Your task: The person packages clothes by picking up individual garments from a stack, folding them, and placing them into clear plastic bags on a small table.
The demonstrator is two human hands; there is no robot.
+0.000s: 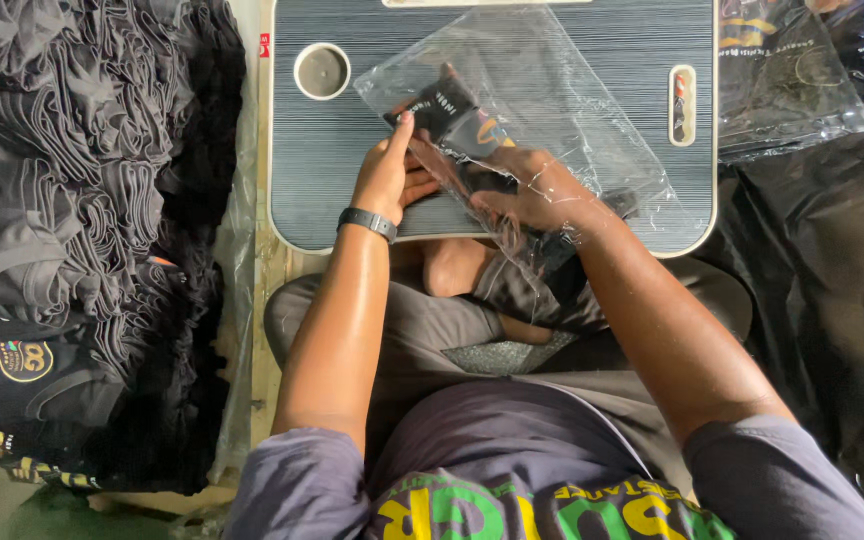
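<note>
Left hand, a dark band at its wrist, is closed in a pinch on the near-left edge of the clear plastic bag, thumb and forefinger holding the opening. Right hand is inside the mouth of that bag, fingers curled around a folded black garment with printed labels, visible through the film.

The bag lies on the grey striped lap bench, towards its middle, mouth facing the person. The garment sits partly in: its far end is well inside, its near end at the opening under the right hand. Judged state: insertion under way, not seated; bag unsealed.

A stack of folded black garments lies at left; already bagged garments lie at far right.
</note>
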